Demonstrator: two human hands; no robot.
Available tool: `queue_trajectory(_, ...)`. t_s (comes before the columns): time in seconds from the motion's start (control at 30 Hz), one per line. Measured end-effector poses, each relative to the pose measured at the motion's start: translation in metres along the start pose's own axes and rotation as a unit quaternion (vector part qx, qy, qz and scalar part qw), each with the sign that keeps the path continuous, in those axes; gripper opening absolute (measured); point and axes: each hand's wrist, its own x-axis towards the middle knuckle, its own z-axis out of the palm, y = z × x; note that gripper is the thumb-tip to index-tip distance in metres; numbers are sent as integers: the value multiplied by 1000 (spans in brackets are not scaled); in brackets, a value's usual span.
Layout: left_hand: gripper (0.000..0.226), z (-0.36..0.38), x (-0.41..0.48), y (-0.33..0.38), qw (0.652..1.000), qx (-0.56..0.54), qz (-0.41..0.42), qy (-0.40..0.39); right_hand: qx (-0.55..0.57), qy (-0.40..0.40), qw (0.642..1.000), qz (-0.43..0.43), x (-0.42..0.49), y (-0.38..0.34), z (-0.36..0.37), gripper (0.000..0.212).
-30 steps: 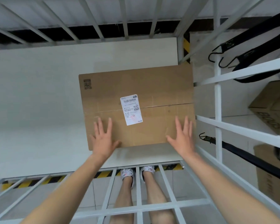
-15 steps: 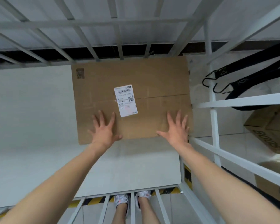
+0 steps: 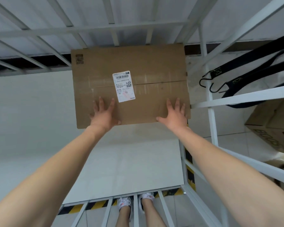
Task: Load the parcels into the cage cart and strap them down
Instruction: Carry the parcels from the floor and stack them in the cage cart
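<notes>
Lying flat on the white floor of the barred metal cage cart, toward its far right corner, a rectangular brown cardboard parcel is pressed by left hand and right hand, fingers straight and spread, neither grip clasping anything.

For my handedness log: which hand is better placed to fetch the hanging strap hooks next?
Likely the right hand: flat on the parcel near its right edge, closest to the strap hooks by the side bars.
</notes>
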Motion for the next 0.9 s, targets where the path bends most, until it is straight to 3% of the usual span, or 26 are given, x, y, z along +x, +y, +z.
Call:
queue_trajectory(0.2, 100, -30, -88, 26, 996, 53, 68, 12, -12, 25, 999, -19, -80, -13, -39, 100)
queue_trajectory(0.47, 95, -116, -259, 69, 987, 85, 134, 11, 41, 55, 998, 0, -265, -35, -125, 96)
queue_trajectory(0.63, 91, -153, -362, 110, 980, 42, 180, 68, 67, 110, 991, 22, -386, -29, -167, 90)
queue_trajectory(0.9, 84, -134, -529, 242, 940, 4, 336, 56, 139, 224, 959, 106, -559, 72, -191, 86)
